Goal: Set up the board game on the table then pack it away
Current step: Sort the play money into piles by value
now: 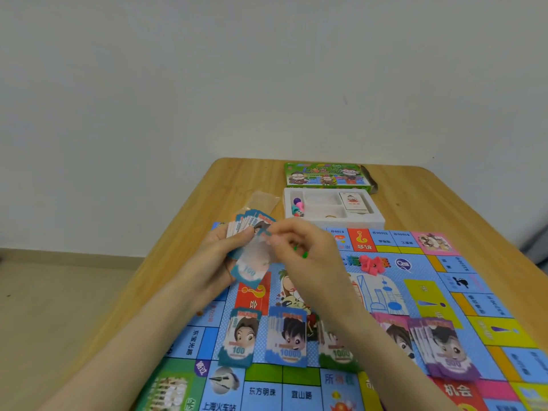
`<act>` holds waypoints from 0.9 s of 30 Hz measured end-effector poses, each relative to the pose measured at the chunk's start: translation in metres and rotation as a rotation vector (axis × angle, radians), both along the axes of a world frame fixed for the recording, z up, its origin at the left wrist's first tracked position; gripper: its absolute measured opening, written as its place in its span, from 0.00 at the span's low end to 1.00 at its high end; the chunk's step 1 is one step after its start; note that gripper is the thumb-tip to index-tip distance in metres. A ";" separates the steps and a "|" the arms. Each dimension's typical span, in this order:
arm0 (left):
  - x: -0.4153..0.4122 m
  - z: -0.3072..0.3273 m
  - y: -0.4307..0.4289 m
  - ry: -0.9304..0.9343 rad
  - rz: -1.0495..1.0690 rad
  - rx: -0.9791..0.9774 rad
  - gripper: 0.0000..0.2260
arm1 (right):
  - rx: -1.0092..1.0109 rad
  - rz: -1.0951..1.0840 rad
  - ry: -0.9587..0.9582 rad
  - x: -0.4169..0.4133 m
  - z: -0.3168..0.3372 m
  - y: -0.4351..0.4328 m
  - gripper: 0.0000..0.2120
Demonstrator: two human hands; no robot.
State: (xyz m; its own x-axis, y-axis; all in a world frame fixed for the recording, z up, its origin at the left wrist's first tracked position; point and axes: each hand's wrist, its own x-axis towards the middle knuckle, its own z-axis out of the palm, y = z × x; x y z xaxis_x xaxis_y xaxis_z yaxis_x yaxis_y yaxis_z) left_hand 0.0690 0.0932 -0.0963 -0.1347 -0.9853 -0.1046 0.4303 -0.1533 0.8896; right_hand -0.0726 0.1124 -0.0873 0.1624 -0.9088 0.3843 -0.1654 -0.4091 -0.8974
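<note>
The colourful game board (385,292) lies unfolded on the wooden table (189,209). My left hand (219,256) grips a fanned stack of paper money (252,223) above the board's far left corner. My right hand (299,247) pinches one blurred teal 100 note (249,268) at that stack. Sorted piles of notes lie in a row on the board: a 100 pile (238,339), a 10000 pile (287,339), a 1000 pile (338,348) partly hidden by my right forearm, a pink pile (394,330) and a purple 500 pile (444,348).
A white plastic tray (376,218) behind the board holds coloured pawns (297,206) and a card deck (353,201). The green box lid (326,175) lies behind it. An empty clear bag (262,198) sits left of the tray. Pink pieces (370,265) rest on the board.
</note>
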 end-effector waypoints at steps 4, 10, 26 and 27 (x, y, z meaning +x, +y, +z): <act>0.001 -0.001 -0.002 0.062 0.047 0.024 0.06 | 0.072 0.292 0.357 0.004 -0.004 0.002 0.06; 0.000 0.001 -0.002 0.103 0.061 0.022 0.07 | 0.029 0.375 0.671 0.010 -0.017 0.006 0.02; 0.001 0.002 -0.002 0.104 0.051 0.027 0.12 | -0.148 0.443 0.996 0.005 -0.013 0.014 0.31; 0.001 0.002 -0.002 0.101 0.051 0.028 0.11 | -0.166 0.439 1.012 0.005 -0.014 0.014 0.32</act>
